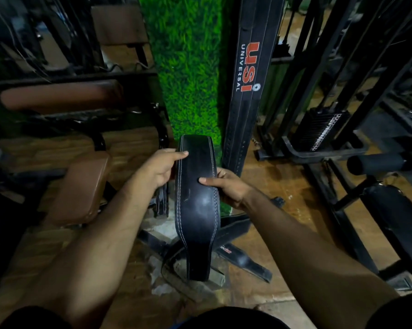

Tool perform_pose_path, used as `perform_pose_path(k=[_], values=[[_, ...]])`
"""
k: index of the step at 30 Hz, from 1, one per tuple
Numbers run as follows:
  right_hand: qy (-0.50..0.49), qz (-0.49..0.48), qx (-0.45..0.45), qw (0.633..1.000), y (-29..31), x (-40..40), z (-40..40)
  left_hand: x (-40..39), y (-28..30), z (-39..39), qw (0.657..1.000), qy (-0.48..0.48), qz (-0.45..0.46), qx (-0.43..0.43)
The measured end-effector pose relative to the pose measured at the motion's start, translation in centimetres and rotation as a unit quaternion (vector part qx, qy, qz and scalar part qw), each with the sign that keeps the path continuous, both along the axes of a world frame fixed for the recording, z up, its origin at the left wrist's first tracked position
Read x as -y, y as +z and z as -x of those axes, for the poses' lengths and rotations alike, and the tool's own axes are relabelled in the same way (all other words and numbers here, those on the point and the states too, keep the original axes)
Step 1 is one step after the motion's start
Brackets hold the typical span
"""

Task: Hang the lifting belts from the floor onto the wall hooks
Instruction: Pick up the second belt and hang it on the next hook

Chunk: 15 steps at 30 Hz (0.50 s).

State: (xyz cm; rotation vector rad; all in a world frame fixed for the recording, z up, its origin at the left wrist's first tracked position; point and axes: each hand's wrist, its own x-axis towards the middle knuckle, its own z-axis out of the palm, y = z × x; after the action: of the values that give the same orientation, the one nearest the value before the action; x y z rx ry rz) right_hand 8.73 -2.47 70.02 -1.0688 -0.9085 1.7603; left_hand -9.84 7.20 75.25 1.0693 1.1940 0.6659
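A wide black leather lifting belt (197,210) with white stitching hangs folded in front of me, held by both hands. My left hand (161,167) grips its left edge near the top fold. My right hand (226,186) holds the right edge, thumb across the belt's face. A second black belt (246,74) with red "USI UNIVERSAL" lettering hangs straight down beside the green grass-patterned pillar (190,67); its hook is out of view. More belt straps (245,260) lie on the floor below the held belt.
Brown padded benches (81,188) on black frames stand to the left. A weight-stack machine (318,131) and black steel frames fill the right side, with a black pad (394,224) nearby. The floor is wood-patterned, with a patch of broken concrete (159,264) near the pillar's base.
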Motion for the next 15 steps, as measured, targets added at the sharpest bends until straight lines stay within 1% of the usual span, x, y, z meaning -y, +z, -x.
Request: perform_pose_path(k=[2, 5, 7, 9, 11, 13, 15], values=[[0.008, -0.005, 0.022, 1.000, 1.4, 0.2, -0.2, 0.4, 0.4, -0.1, 1.000, -0.001, 0.000, 0.010], [-0.072, 0.029, 0.029, 0.997, 2.6, -1.6, -1.0, 2.6, 0.4, 0.7, 0.997, -0.016, -0.062, 0.048], [-0.113, 0.002, 0.011, 0.994, 4.3, -3.3, -0.9, 4.3, -0.1, 1.1, 0.993, -0.062, -0.089, 0.043], [-0.130, -0.032, 0.025, 0.991, 5.5, -4.5, -0.4, 5.5, -0.1, 1.6, 0.992, -0.084, -0.094, 0.018], [-0.135, -0.055, 0.028, 0.989, 5.9, -4.6, 0.3, 5.2, 0.7, 2.1, 0.995, -0.053, -0.084, 0.018], [-0.118, -0.074, 0.041, 0.989, 5.9, -4.1, 1.0, 3.8, 2.5, 2.1, 0.996, -0.006, -0.060, 0.064], [-0.086, -0.101, 0.061, 0.989, 5.4, -3.3, 1.6, 2.1, 4.8, 1.5, 0.991, 0.019, -0.062, 0.119]])
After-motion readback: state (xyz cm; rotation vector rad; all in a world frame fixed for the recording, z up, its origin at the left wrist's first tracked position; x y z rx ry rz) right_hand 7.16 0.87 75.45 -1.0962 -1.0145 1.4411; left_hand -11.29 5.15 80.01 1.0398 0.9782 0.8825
